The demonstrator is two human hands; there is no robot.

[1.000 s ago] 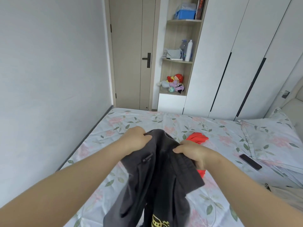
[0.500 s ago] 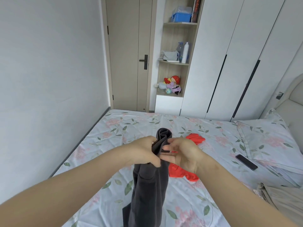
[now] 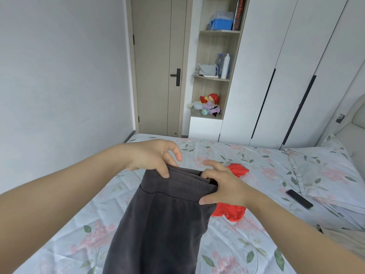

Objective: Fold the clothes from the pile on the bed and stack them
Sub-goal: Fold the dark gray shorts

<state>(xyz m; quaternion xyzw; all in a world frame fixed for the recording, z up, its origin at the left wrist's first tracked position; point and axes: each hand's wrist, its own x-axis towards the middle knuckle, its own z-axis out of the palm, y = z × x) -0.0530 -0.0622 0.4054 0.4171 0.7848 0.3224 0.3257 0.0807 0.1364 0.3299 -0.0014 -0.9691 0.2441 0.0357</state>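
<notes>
A dark grey garment (image 3: 162,220) hangs in the air over the bed (image 3: 262,240), its waistband stretched level between my hands. My left hand (image 3: 152,157) pinches the band's left end with thumb in front and fingers behind. My right hand (image 3: 223,184) pinches the right end, thumb low on the front and fingers tucked over the top edge. A red garment (image 3: 233,211) lies crumpled on the floral sheet behind and right of the grey one, partly hidden by my right hand. The grey garment's lower part runs out of the frame.
A black phone (image 3: 299,199) lies on the sheet to the right, beside a floral pillow (image 3: 324,175). Beige cloth (image 3: 347,242) sits at the right edge. Beyond the bed stand a closed door (image 3: 158,66), open shelves (image 3: 215,76) and white wardrobe doors (image 3: 292,66).
My hands, close together on the bunched garment half a second ago, have moved apart. The waistband is now spread wide between them. The view has tilted slightly.
</notes>
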